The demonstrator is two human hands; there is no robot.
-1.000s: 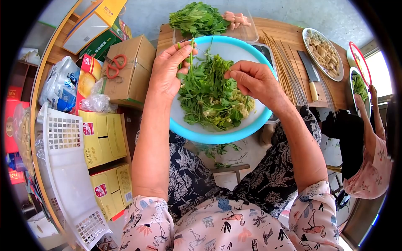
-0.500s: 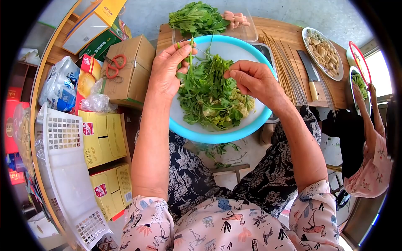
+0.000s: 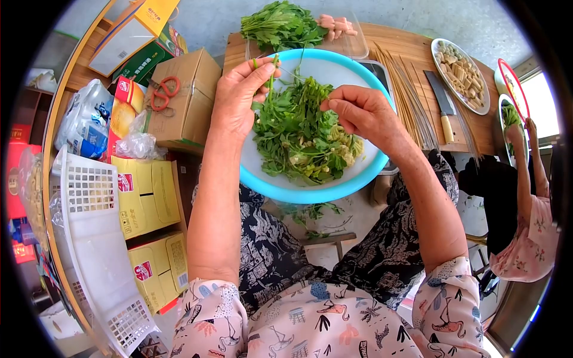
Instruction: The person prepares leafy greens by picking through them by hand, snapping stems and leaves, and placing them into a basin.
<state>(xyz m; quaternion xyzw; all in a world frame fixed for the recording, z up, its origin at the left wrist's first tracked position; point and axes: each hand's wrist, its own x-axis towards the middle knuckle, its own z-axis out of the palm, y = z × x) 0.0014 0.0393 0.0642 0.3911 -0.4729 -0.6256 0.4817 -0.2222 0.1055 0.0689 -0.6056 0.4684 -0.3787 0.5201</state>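
Over the left rim of a blue-edged basin [image 3: 253, 184], my left hand [image 3: 239, 98] is closed on green leafy stems [image 3: 273, 74], whose cut ends stick up past the thumb. My right hand [image 3: 365, 116] is pinched at the edge of a leafy sprig [image 3: 313, 95]; the thumb and forefinger meet there. Below both hands lies a loose heap of leafy greens [image 3: 292, 143], with paler yellowish pieces on its right side. A larger bunch of greens [image 3: 280, 25] rests behind the basin, beside pink sausage pieces [image 3: 337, 27] in a clear tray.
Thin skewers [image 3: 412, 95] and a cleaver [image 3: 440, 98] lie on the wooden table to the right, near an oval plate of cut food [image 3: 462, 80]. Farther right, another person's hands [image 3: 516, 134] are over a bowl of greens. Scissors [image 3: 164, 93] sit on a cardboard box [image 3: 194, 89] at left.
Both my hands stay almost where they were, with the left stems tilting slightly. At the far right, the other person's hand has lifted greens a little.
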